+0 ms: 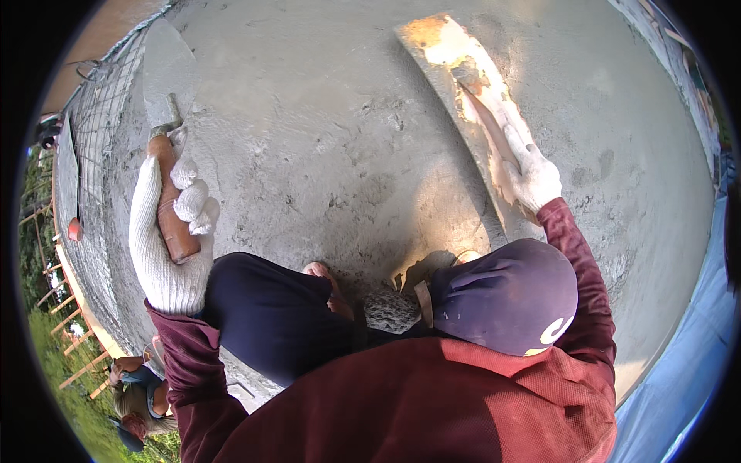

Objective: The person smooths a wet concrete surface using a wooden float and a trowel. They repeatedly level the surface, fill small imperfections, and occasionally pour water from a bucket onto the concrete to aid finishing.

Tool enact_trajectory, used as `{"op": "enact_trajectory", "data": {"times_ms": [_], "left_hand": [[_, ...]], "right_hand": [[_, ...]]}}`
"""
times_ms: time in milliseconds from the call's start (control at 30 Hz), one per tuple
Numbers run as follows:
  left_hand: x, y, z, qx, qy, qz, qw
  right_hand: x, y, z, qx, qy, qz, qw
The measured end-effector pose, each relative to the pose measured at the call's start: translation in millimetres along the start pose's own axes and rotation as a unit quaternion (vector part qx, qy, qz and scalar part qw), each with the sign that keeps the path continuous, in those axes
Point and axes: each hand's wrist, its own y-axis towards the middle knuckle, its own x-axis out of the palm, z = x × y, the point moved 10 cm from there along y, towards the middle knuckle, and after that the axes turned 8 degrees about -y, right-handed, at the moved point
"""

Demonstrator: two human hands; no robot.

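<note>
My left hand (171,239), in a white knit glove, is closed around the wooden handle of a pointed trowel (168,69). The trowel's grey blade points away from me at the far left, over the wet concrete (309,139). On the right, my gloved right hand (532,176) grips the handle of a long wooden float (444,50). The float lies slantwise on or just above the concrete, its far end tilted to the left and brightly sunlit. Whether its whole face touches the surface I cannot tell.
I squat with my feet (328,285) on the concrete. Wire mesh (108,100) runs along the left edge, beside wooden formwork (85,309). Another person (143,401) is at the lower left. Blue sheeting (687,332) borders the right side.
</note>
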Motion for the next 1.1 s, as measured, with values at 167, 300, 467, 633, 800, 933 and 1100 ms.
{"op": "enact_trajectory", "data": {"times_ms": [167, 300, 467, 633, 800, 933, 1100], "left_hand": [[-32, -30, 15, 0.035, 0.080, 0.100, 0.991], [-64, -53, 43, 0.092, 0.149, 0.134, 0.975], [-19, 19, 17, 0.028, 0.030, -0.015, 0.999], [-33, -2, 26, -0.006, 0.017, -0.047, 0.999], [-47, -29, 31, -0.021, -0.006, 0.034, 0.999], [-4, 62, 23, -0.056, -0.087, -0.041, 0.994], [7, 37, 94, 0.004, -0.009, -0.084, 0.996]], "right_hand": [[47, 70, -139, -0.183, -0.008, -0.087, 0.979], [59, 82, -152, -0.238, -0.003, -0.061, 0.969], [42, 130, -195, -0.198, -0.036, -0.122, 0.972], [58, 80, -138, -0.072, 0.338, -0.230, 0.910], [30, 93, -161, -0.155, -0.015, -0.275, 0.949], [70, 235, -253, -0.245, -0.021, -0.055, 0.968], [37, 129, -205, -0.224, 0.006, -0.146, 0.964]]}}
